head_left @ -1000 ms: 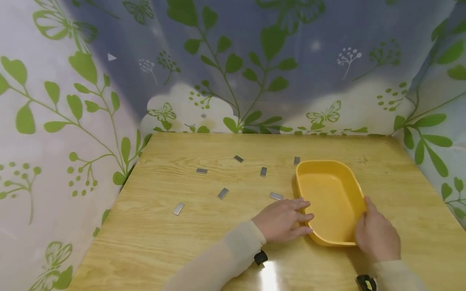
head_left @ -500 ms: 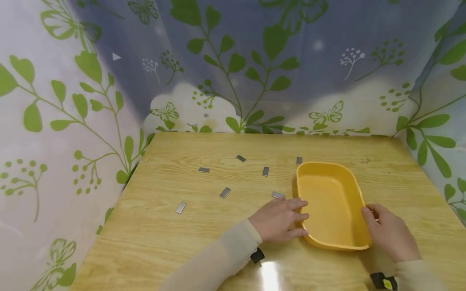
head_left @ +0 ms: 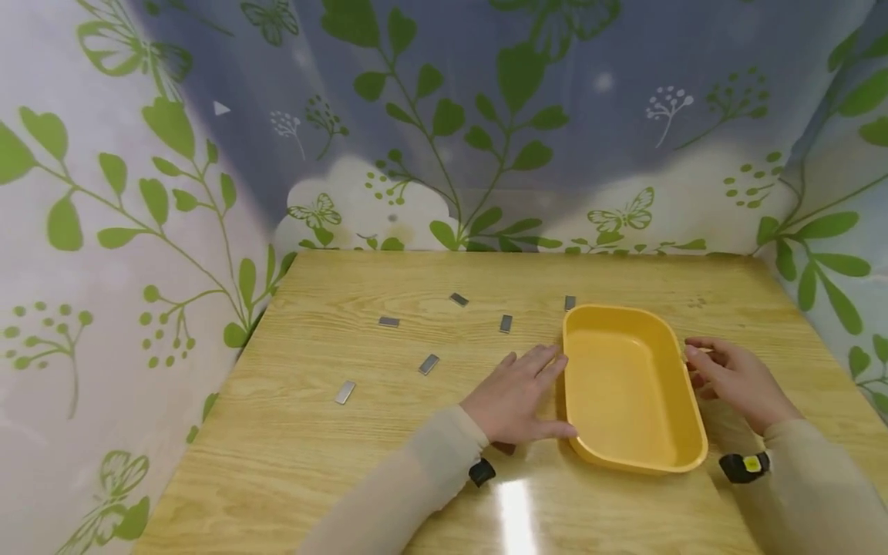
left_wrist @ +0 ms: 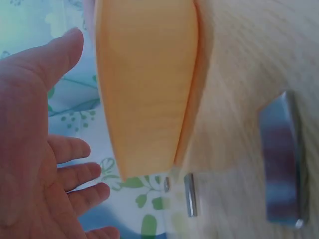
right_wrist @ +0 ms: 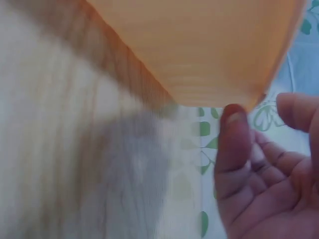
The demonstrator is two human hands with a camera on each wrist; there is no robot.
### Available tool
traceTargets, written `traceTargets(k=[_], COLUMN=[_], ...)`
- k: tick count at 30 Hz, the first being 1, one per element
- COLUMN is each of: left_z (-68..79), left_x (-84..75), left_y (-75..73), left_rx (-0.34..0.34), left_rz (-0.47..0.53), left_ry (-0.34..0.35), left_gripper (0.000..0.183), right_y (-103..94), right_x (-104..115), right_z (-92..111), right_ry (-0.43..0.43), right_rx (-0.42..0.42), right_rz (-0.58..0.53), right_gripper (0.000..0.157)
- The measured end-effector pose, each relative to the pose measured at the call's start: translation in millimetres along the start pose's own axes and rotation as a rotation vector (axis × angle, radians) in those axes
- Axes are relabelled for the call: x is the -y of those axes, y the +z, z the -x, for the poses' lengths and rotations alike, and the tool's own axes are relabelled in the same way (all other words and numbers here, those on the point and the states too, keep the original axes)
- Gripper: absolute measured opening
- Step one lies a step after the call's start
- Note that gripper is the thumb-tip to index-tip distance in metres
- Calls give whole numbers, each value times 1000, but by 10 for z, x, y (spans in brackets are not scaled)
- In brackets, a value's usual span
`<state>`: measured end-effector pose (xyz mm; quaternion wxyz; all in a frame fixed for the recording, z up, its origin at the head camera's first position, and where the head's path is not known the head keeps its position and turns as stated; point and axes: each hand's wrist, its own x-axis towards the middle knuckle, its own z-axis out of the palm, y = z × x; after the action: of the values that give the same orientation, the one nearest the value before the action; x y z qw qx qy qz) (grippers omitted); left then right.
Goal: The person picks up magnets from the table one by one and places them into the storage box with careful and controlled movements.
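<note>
A yellow plastic tray with a raised rim lies on the table to the right of the middle. My left hand is spread along its left side, fingertips right at the rim. In the left wrist view, the left hand's fingers are extended beside the tray's outer wall. Beside the right rim is my right hand, its fingers loosely bent. The right wrist view has a fingertip at the tray's corner and the rest of the hand around nothing.
Several small grey metallic rectangular pieces lie scattered left of the tray, among them a front-left piece and one by the tray's far corner. One piece is partly hidden under the left hand. Printed curtains enclose the wooden table.
My left hand has drawn its fingers back from inside the rim to the outside. My right hand has let go of the right rim and moved farther up that side. The tray has turned slightly.
</note>
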<state>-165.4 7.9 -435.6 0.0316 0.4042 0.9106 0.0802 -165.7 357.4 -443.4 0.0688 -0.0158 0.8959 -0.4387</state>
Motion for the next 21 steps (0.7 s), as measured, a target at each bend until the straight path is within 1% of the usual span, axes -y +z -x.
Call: traceTargets(k=[5,8,10,15,18,21], left_z=[-10,11,28,55,63,55], left_x=[-88,-145,-172,-188,-176,-149], left_y=[87,134,150,129,101,82], left_rx=[4,-5,-10,-11,-3,-10], left_rz=[-39,-56,-68,-93,-89,-86], left_ry=[34,45,48,36,21,16], left_gripper=[95,94,94,94,92,89], right_y=[-2,17,45,148,189,204], right_x=[-21,-55,-73,-81,-68,-61], right_z=[-192,-236,-247,-270,-287,-305], right_ry=[-29,-48,-64,-83,-77,-70], right_rx=[5,15,7,-15,-19,-33], right_rz=[-70,-117,-128,-85,-49,-16], right_gripper=[66,63,60,57,58,59])
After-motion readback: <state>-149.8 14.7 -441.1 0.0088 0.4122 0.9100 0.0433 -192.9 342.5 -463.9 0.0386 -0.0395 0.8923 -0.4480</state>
